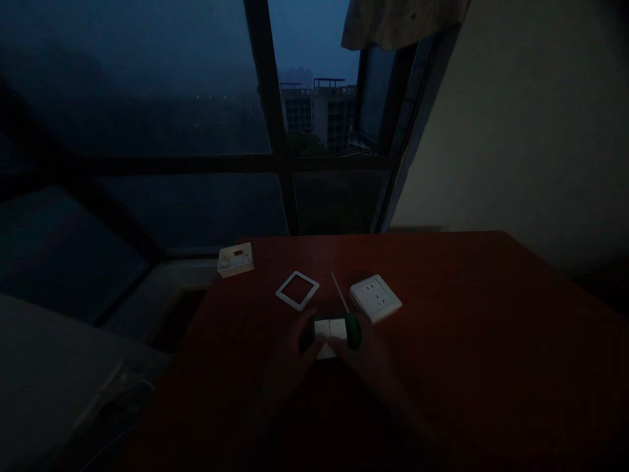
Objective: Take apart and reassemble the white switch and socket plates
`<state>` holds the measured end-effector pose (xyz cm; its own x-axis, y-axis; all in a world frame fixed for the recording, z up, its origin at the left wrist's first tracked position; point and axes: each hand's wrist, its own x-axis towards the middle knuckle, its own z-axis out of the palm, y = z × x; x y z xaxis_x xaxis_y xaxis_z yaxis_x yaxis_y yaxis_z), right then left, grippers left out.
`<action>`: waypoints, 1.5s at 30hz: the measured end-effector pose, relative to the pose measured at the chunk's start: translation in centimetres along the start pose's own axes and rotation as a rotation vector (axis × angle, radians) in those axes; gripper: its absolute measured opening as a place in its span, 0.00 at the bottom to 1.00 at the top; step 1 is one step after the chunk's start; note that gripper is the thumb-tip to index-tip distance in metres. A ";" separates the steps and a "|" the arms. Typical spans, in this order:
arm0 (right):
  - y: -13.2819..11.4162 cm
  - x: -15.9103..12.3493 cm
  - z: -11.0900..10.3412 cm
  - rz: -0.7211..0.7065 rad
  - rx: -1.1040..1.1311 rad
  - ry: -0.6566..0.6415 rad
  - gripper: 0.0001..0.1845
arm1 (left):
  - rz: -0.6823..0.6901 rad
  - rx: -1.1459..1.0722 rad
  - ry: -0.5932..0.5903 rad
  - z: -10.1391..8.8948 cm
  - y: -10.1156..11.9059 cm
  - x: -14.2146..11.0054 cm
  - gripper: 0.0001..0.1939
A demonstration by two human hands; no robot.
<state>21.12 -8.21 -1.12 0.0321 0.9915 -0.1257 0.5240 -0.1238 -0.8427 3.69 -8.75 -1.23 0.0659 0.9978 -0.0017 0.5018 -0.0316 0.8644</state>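
Between both hands sits a white wall switch (330,328) with two rocker panels and a dark surround. My left hand (295,357) grips its left side, the thumb lying on the front. My right hand (368,357) holds the right side, with its thumb also on the front. A screwdriver (352,330) with a green handle is tucked in the right hand, and its thin shaft points away over the table. Just beyond the hands lies a white square frame (285,298). A white wall socket (376,297) rests to the right of the shaft. Dim light hides the fingertips.
The reddish-brown table (466,314) reaches right toward a pale wall (511,144). At its far left corner stands an open white mounting box (236,260). Dark-framed windows (280,160) rise behind the table, with a short curtain (403,25) hanging at the top.
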 end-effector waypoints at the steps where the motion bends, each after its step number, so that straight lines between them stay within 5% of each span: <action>1: 0.1 0.0 -0.1 -0.007 -0.001 -0.012 0.27 | 0.026 0.040 -0.010 -0.1 -0.1 0.0 0.26; 8: 0.2 0.2 -0.1 -0.038 -0.045 -0.032 0.26 | 0.087 0.116 -0.117 -0.9 -0.7 0.2 0.32; 20: 0.3 -0.4 -0.9 -0.120 0.065 0.000 0.19 | 0.126 0.189 -0.048 -1.7 0.5 0.4 0.27; 27: 0.1 -0.6 -1.1 -0.130 -0.066 0.067 0.19 | 0.155 0.559 0.136 -4.2 1.1 4.6 0.27; 32: 0.1 -0.6 -1.2 -0.138 -0.063 0.061 0.19 | 0.079 0.693 0.109 -4.2 0.6 7.7 0.34; 45: 0.4 -0.8 -1.0 -0.117 0.011 0.048 0.19 | 0.199 0.566 0.097 -4.3 0.6 8.6 0.33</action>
<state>22.20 -8.99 -0.84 0.0124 0.9999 -0.0013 0.5169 -0.0075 -0.8560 0.82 0.07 1.42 0.1399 0.9695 0.2013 0.8702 -0.2174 0.4422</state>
